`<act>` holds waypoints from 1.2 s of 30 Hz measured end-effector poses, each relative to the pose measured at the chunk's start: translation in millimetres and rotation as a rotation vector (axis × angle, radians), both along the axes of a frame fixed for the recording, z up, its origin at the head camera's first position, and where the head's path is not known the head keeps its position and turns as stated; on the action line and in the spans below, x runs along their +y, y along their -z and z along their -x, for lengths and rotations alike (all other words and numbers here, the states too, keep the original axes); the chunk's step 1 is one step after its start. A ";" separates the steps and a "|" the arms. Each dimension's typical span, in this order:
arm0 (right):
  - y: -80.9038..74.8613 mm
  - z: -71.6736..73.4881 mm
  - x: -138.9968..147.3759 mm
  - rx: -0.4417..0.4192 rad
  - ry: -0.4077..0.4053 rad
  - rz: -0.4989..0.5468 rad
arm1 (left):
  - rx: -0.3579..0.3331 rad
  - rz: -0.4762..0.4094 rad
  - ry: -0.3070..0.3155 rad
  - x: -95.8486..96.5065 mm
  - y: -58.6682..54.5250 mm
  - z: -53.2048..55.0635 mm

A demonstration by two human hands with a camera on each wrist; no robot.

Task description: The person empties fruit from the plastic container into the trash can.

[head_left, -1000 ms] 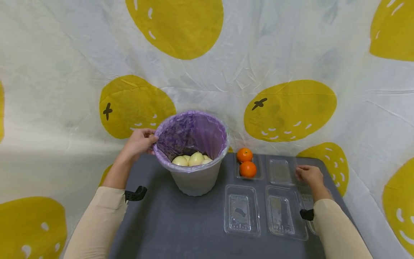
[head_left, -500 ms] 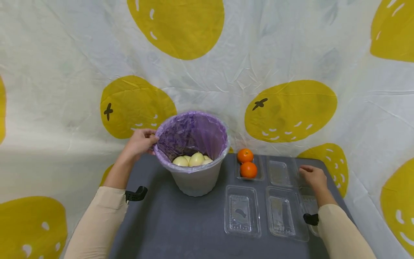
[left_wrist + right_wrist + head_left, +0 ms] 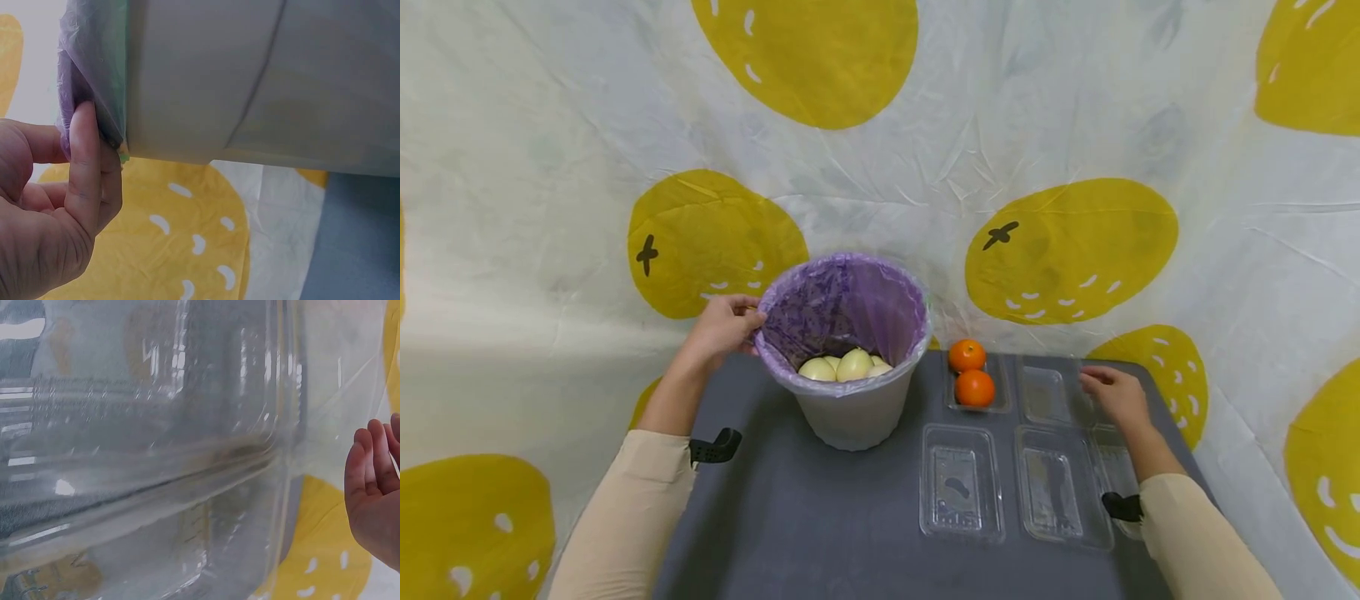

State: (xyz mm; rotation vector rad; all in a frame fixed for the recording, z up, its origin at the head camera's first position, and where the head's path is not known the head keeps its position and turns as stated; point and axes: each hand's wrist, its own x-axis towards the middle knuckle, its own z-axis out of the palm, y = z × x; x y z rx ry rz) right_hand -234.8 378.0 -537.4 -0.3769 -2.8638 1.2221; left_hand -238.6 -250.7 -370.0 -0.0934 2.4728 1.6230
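My left hand [image 3: 721, 332] grips the left side of the rim of a white bin [image 3: 850, 421], thumb and fingers on the purple plastic liner [image 3: 94, 56] folded over it. The bin leans slightly toward me. Several pale round onion-like vegetables [image 3: 854, 365] lie inside, their lower parts hidden. On the right, my right hand [image 3: 1118, 396] hovers by the back-right clear plastic tray [image 3: 1045, 396]. In the right wrist view its fingers are loosely bent, with nothing seen between them, beside clear plastic trays [image 3: 231, 381] that fill most of that view.
Two oranges [image 3: 975, 388] sit in a clear tray [image 3: 955, 404] right of the bin. Nearer me lie more clear trays, one at front middle [image 3: 961, 521] and one at front right [image 3: 1063, 533]. My right forearm partly covers another. A lemon-print cloth [image 3: 925, 208] hangs behind the grey table [image 3: 820, 517].
My right hand shifts slightly right, then back left and farther from me, its fingers a little straighter. The left hand keeps its hold on the bin. The head view tilts down slightly.
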 end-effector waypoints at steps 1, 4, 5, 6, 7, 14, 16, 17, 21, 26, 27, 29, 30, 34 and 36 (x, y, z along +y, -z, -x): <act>-2.2 0.5 -3.4 0.001 -0.011 0.006 | 0.000 0.001 0.001 0.0 -0.5 -0.2; -8.6 1.3 -14.6 -0.009 -0.044 0.032 | -0.004 0.000 0.006 -0.3 -1.6 -0.6; -10.8 1.4 -18.7 -0.015 -0.055 0.046 | -0.006 0.000 0.007 -0.4 -1.7 -0.8; -12.9 1.6 -23.0 -0.022 -0.066 0.064 | -0.008 -0.001 0.008 -0.5 -1.5 -0.7; -14.5 2.4 -27.4 -0.028 -0.079 0.082 | -0.009 -0.001 0.008 -0.8 -1.4 -0.6; -13.1 15.6 -47.2 -0.064 -0.160 0.149 | -0.004 -0.007 0.013 -1.3 -0.5 0.1; -11.5 19.6 -52.4 -0.077 -0.167 0.172 | -0.004 -0.008 0.014 -1.2 -0.9 0.0; -11.0 21.3 -55.0 -0.081 -0.169 0.185 | -0.005 -0.009 0.014 -1.1 -1.1 -0.2; -9.0 26.5 -65.2 -0.113 -0.185 0.234 | -0.004 -0.002 0.014 -1.0 -1.6 -1.0; -6.1 32.9 -79.5 -0.140 -0.236 0.228 | -0.006 0.004 0.010 -1.0 -1.4 -1.8; -5.5 34.6 -82.3 -0.149 -0.242 0.209 | -0.008 0.003 0.010 -0.9 -1.4 -1.9; -5.1 37.3 -88.1 -0.172 -0.244 0.164 | -0.011 -0.001 0.008 -0.8 -1.3 -2.0; -4.8 38.9 -90.3 -0.185 -0.243 0.117 | -0.011 -0.003 0.007 -0.8 -1.3 -1.9; -6.3 44.3 -97.9 -0.227 -0.253 -0.080 | -0.009 -0.004 0.007 -1.0 -1.3 -1.7; -8.1 46.3 -101.1 -0.236 -0.260 -0.162 | -0.004 -0.002 0.008 -1.0 -1.5 -1.3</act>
